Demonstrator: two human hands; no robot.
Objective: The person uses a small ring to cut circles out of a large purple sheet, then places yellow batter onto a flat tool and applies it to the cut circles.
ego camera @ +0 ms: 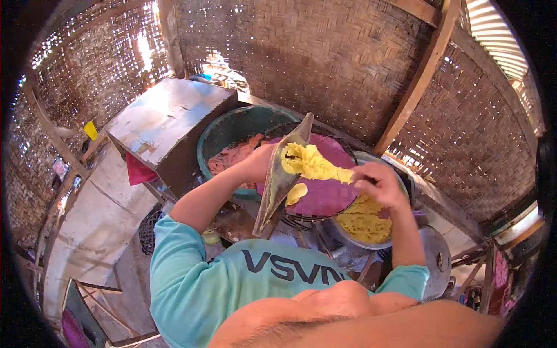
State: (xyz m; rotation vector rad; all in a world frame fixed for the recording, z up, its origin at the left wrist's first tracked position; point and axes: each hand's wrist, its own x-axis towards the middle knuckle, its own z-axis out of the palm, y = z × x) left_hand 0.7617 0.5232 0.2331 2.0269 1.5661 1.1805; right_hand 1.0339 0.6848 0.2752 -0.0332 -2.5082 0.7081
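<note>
My left hand grips a long, narrow board with pointed ends, apparently wooden, held tilted over a round tray. A thick lump of yellow dough clings to its face and stretches right to a narrow end. At that end are the fingers of my right hand; whether a tool lies inside the dough is hidden. Beneath is the tray with a purple-pink surface and a dark rim. A flat yellow piece shows beside the board's lower edge. Under my right forearm, a metal basin holds more yellow dough.
A green tub with a pinkish mass stands behind my left forearm. Left of it is a worn box-like cabinet. A round metal lid lies by my right elbow. Woven bamboo walls and a wooden post close the far side.
</note>
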